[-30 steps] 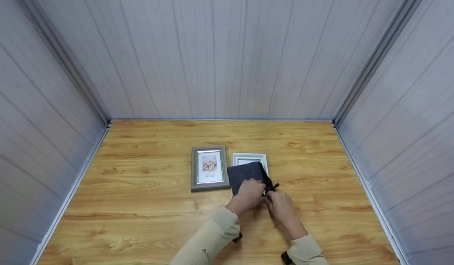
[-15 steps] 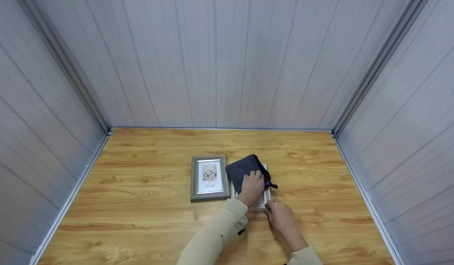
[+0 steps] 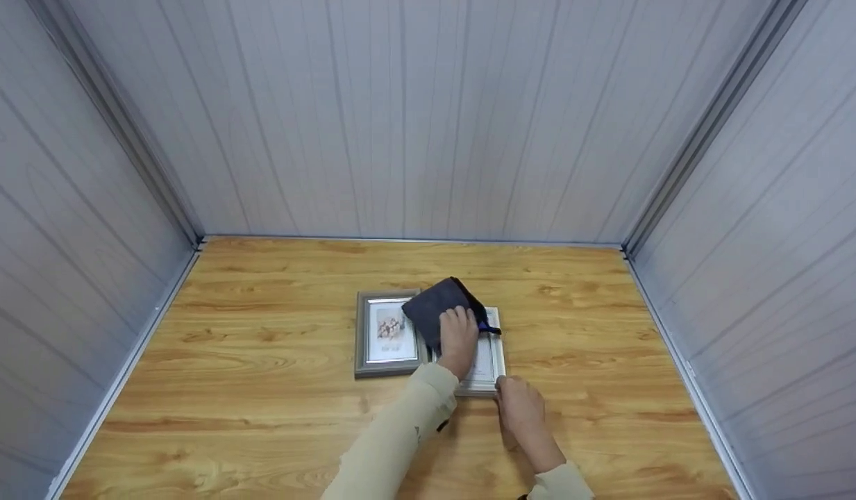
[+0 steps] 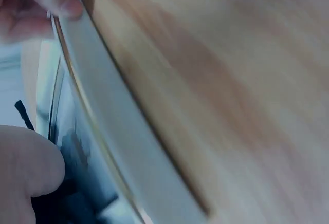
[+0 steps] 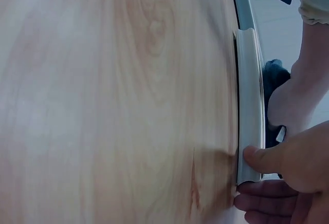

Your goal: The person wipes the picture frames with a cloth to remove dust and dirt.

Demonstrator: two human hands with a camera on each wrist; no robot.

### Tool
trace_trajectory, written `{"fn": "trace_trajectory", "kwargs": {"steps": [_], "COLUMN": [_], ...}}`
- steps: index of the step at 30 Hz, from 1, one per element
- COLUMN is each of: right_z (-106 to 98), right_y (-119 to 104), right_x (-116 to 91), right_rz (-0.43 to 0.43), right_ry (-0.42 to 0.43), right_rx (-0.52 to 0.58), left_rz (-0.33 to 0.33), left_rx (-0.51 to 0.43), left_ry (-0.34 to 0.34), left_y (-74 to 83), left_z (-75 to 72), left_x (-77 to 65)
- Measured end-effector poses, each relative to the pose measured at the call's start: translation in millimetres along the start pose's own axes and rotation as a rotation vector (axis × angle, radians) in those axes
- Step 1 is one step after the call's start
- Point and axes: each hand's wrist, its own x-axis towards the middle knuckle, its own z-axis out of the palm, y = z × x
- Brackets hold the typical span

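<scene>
In the head view, a white picture frame [image 3: 498,357] lies flat on the wooden table. My left hand [image 3: 458,339] holds a dark grey cloth [image 3: 428,309] over its upper part. The cloth has black edging and reaches onto a grey-brown picture frame [image 3: 361,340] at the left, which bears a small flower print. My right hand [image 3: 521,406] pinches the white frame's near right corner. In the right wrist view, the thumb [image 5: 254,156] presses the frame's side while the other fingers curl by its corner. The left wrist view shows little of my left hand [image 4: 25,167].
Bare wooden table [image 3: 261,333] surrounds the two frames. Pale panelled walls [image 3: 400,125] enclose it at the back, left [image 3: 73,208] and right [image 3: 768,229]. My left forearm [image 3: 400,430] crosses the table in front of the frames.
My left hand has moved the cloth leftward and away from me, uncovering the white frame's lower part. My right hand has shifted from beside the cloth to the frame's near right corner.
</scene>
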Motion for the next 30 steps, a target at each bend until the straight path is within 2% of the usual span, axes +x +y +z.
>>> {"fn": "trace_trajectory", "kwargs": {"steps": [3, 5, 11, 14, 19, 22, 27, 30], "right_z": [-2, -3, -4, -4, -7, -7, -3, -1], "right_y": [0, 2, 8, 11, 16, 19, 20, 20], "right_x": [3, 3, 4, 6, 10, 11, 8, 6], "right_rz": [0.024, 0.039, 0.042, 0.048, 0.039, 0.025, 0.019, 0.029], "right_ry": [-0.011, -0.013, 0.002, -0.002, 0.012, 0.038, 0.043, 0.028], "right_rx": [0.005, 0.007, -0.001, 0.003, -0.008, -0.013, -0.013, -0.003], "left_rz": [-0.035, -0.029, -0.01, 0.023, 0.124, 0.186, 0.233, 0.274], "left_rx": [0.002, -0.013, -0.149, -0.194, -0.247, -0.263, -0.289, -0.332], "left_ry": [-0.009, -0.038, -0.1, -0.097, -0.105, -0.104, -0.047, 0.029], "left_y": [-11.8, -16.6, -19.8, -17.4, -12.8, -11.3, -11.3, -10.7], "left_z": [-3.5, -6.0, -13.2, -20.4, -33.6, -36.6, -31.2, -23.2], "left_x": [0.1, -1.7, -18.0, -34.3, -64.8, -77.7, -88.7, -89.8]}}
